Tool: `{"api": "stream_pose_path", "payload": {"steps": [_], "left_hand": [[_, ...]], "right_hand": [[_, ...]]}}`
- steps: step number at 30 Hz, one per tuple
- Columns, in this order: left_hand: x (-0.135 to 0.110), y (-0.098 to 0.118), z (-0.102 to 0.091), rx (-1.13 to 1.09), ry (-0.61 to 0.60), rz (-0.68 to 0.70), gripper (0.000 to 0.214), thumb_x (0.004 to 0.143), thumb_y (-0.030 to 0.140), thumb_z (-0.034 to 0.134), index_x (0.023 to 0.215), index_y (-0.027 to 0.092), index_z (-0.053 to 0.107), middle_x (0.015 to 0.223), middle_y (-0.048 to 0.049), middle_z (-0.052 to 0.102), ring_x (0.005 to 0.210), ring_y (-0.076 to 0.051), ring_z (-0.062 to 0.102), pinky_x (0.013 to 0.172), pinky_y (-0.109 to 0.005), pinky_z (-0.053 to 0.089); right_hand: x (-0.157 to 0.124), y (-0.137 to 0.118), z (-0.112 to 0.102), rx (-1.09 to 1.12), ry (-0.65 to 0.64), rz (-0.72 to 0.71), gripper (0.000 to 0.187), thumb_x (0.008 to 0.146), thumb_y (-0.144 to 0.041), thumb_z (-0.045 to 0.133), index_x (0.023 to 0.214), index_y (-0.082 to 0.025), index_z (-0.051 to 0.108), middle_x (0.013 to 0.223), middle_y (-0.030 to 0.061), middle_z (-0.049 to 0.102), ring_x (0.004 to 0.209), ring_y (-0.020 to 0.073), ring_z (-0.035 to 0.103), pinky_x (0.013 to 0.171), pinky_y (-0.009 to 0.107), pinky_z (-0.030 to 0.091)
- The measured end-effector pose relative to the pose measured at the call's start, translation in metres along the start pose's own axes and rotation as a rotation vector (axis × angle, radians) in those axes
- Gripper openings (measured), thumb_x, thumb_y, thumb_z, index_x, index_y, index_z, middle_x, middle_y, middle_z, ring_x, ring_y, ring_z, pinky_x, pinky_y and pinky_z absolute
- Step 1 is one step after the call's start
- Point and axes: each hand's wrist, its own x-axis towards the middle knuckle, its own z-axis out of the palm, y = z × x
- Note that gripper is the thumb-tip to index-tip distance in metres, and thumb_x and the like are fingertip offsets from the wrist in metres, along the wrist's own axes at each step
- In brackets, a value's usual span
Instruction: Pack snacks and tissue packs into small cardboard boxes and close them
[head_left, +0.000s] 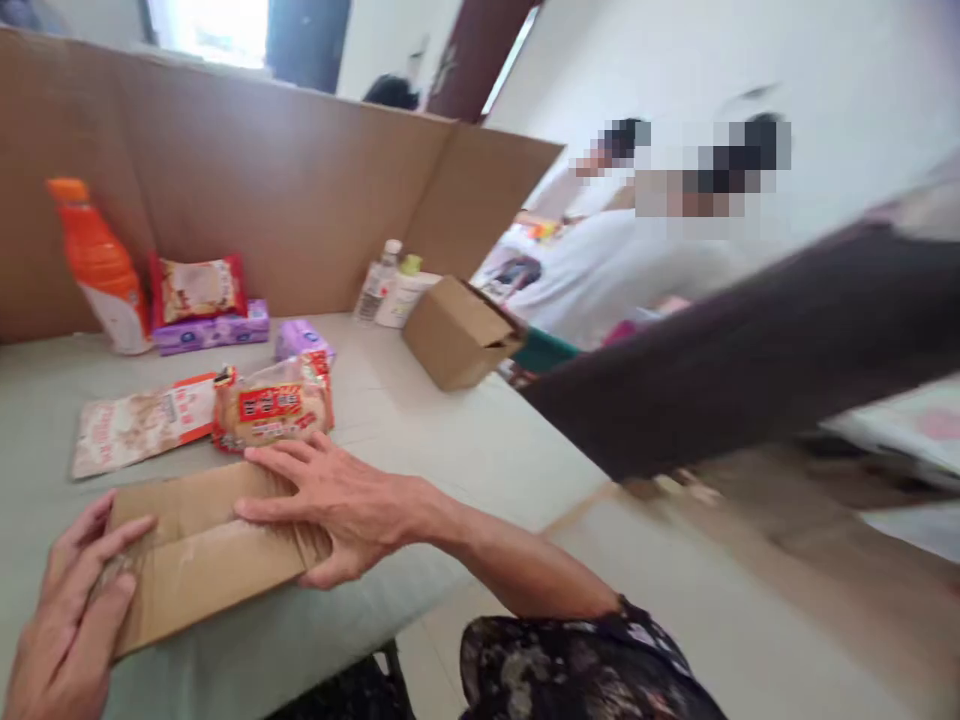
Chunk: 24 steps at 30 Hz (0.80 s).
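Observation:
A brown cardboard box (217, 560) with a seam along its top lies near the table's front edge. My left hand (82, 610) grips its left end, fingers over the top and thumb on the near side. Across the right end spans my right hand (330, 500), its spread fingers resting on the top and far edge. Just beyond the box are a clear and red food packet (274, 400) and a flat beige and orange pouch (146, 425). The box's underside is hidden.
At the back stand an orange bottle (105, 270), a red snack packet (199, 288) on a purple pack (214, 330), another purple pack (304, 340), a clear bottle (377, 285), a white container (405, 295) and a small carton (457, 335). A cardboard screen (300, 180) rises behind. People sit beyond, right.

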Motion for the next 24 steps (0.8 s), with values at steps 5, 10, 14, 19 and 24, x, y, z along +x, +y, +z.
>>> {"api": "stream_pose_path", "payload": {"steps": [5, 10, 14, 19, 24], "left_hand": [[0.003, 0.030, 0.060, -0.214, -0.281, 0.146, 0.051, 0.101, 0.048, 0.045, 0.151, 0.040, 0.044, 0.169, -0.0018, 0.026, 0.149, -0.035, 0.038, 0.121, -0.063, 0.034], [0.011, 0.044, 0.091, -0.180, -0.407, 0.220, 0.059, 0.097, 0.048, 0.053, 0.154, 0.040, 0.040, 0.167, -0.0081, 0.031, 0.141, -0.036, 0.050, 0.107, -0.058, 0.052], [0.004, 0.031, 0.099, -0.133, -0.376, 0.213, 0.049, 0.094, 0.051, 0.057, 0.138, 0.031, 0.061, 0.157, -0.0119, 0.046, 0.134, -0.036, 0.057, 0.089, -0.047, 0.063], [-0.008, 0.009, 0.084, -0.051, -0.325, 0.211, 0.041, 0.094, 0.051, 0.056, 0.129, 0.033, 0.067, 0.149, -0.0086, 0.057, 0.134, -0.032, 0.059, 0.090, -0.043, 0.063], [-0.008, -0.018, 0.057, 0.054, -0.354, 0.244, 0.041, 0.090, 0.050, 0.061, 0.127, 0.035, 0.069, 0.144, -0.0078, 0.062, 0.125, -0.031, 0.066, 0.091, -0.045, 0.062]], "right_hand": [[-0.119, -0.005, 0.017, 0.008, 0.079, 0.434, 0.089, 0.074, -0.055, 0.078, 0.153, -0.029, 0.048, 0.165, 0.0193, 0.027, 0.144, 0.0403, 0.036, 0.113, 0.059, 0.032], [-0.260, 0.035, 0.032, -0.097, 0.209, 1.030, 0.076, 0.083, -0.059, 0.064, 0.152, -0.030, 0.052, 0.163, 0.0171, 0.036, 0.142, 0.0429, 0.042, 0.111, 0.061, 0.037], [-0.329, 0.090, 0.021, -0.110, 0.244, 1.404, 0.077, 0.081, -0.062, 0.059, 0.150, -0.028, 0.054, 0.160, 0.0161, 0.041, 0.140, 0.0432, 0.047, 0.108, 0.060, 0.042], [-0.334, 0.140, 0.003, -0.124, 0.289, 1.528, 0.075, 0.081, -0.061, 0.058, 0.149, -0.030, 0.054, 0.159, 0.0145, 0.043, 0.140, 0.0413, 0.047, 0.106, 0.060, 0.043], [-0.331, 0.159, 0.000, -0.229, 0.362, 1.468, 0.068, 0.079, -0.061, 0.062, 0.137, -0.024, 0.064, 0.136, 0.0184, 0.063, 0.123, 0.0419, 0.059, 0.091, 0.054, 0.051]]}}
